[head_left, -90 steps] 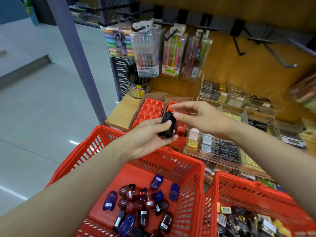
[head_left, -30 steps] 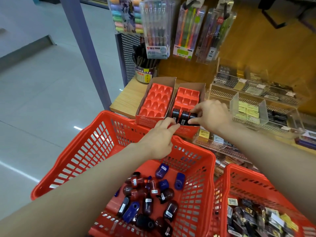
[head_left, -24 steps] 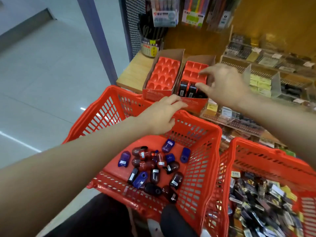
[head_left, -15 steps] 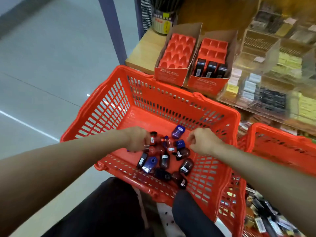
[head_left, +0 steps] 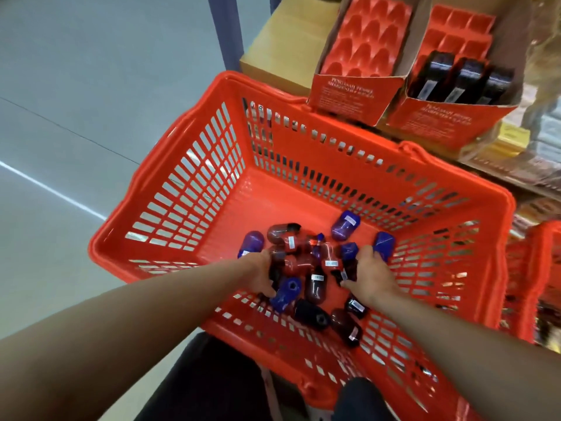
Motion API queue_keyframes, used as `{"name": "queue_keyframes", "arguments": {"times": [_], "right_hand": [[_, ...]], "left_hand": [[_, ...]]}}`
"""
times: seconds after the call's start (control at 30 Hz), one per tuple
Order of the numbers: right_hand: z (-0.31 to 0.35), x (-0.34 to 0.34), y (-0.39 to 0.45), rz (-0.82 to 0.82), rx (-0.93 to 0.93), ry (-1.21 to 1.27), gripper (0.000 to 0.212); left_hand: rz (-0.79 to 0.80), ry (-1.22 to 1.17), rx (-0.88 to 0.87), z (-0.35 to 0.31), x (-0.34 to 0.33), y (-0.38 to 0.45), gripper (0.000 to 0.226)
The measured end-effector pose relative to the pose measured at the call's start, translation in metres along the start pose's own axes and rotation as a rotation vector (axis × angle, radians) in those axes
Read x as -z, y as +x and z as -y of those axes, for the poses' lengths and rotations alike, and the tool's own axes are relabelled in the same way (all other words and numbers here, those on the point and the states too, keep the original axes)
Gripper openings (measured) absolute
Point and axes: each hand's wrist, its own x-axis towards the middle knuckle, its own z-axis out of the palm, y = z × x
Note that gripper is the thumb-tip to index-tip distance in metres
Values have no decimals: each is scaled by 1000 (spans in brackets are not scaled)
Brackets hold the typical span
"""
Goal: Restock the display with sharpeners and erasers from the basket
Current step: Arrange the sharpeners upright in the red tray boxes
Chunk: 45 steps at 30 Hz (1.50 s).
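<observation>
A red basket [head_left: 212, 165] in front of me holds a pile of several sharpeners [head_left: 315, 284], blue, dark red and black. Both my hands are down in the pile. My left hand [head_left: 259, 273] curls its fingers round a dark sharpener [head_left: 275, 270] at the pile's left side. My right hand [head_left: 368, 278] pinches another dark sharpener [head_left: 347, 270] between thumb and fingers. On the shelf beyond the basket stand two red display boxes: the left box [head_left: 355, 95] has only bare slots, and the right box [head_left: 449, 120] has three black sharpeners [head_left: 458, 79] in its front row.
A second red basket [head_left: 543, 268] stands at the right edge, mostly out of view. Clear trays of small stationery [head_left: 513, 138] sit on the shelf to the right of the boxes. A grey post [head_left: 226, 31] rises at the shelf's left corner, with bare floor to the left.
My right hand set a black sharpener in the right box, then both hands dropped into the basket. Since half a second ago they have closed round sharpeners in the pile, and the view tilted down.
</observation>
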Motion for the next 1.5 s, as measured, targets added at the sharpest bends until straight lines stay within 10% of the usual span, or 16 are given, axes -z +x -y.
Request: {"name": "queue_keyframes", "arguments": {"times": [0.6, 0.97, 1.2, 1.5], "right_hand": [[7, 23, 6, 189, -103, -96, 40], [0, 48, 3, 199, -216, 534, 18], [4, 33, 2, 215, -251, 666, 21], [12, 34, 4, -15, -54, 151, 38]], "left_hand": [[-134, -290, 78, -24, 1, -5, 45], [103, -1456, -108, -21, 64, -70, 32], [-47, -1254, -33, -19, 50, -61, 29], [-367, -876, 48, -11, 43, -47, 24]]}}
